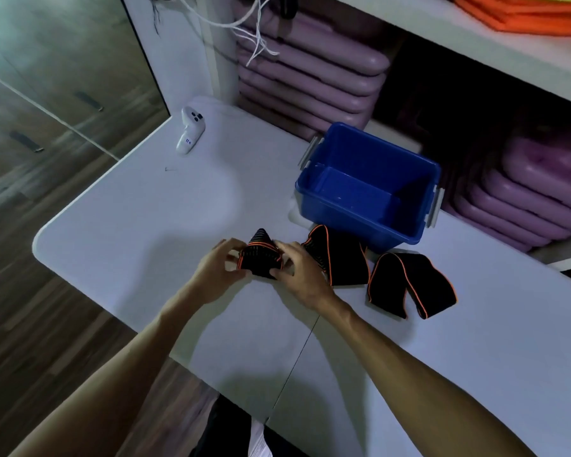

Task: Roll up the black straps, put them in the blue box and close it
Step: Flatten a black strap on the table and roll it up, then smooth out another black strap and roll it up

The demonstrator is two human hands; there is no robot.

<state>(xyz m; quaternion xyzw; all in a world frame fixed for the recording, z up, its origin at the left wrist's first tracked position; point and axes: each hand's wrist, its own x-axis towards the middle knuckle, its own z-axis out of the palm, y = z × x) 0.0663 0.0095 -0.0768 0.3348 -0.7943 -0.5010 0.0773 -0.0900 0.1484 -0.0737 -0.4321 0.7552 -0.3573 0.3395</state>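
A partly rolled black strap with orange edging (pixel 260 258) sits on the white table (pixel 145 219), held between both hands. My left hand (pixel 216 270) grips its left end and my right hand (pixel 302 275) grips its right end. To the right lie two loose black straps, one (pixel 342 258) just in front of the box and one (pixel 412 282) farther right. The blue box (pixel 366 209) stands open and empty behind them, grey latches on its ends. No lid is in view.
A white hand controller (pixel 190 133) lies at the table's far left corner. Stacks of purple mats (pixel 310 74) fill the shelf behind the table, orange mats (pixel 521 11) above. White cords (pixel 251 31) hang down. Wooden floor lies to the left.
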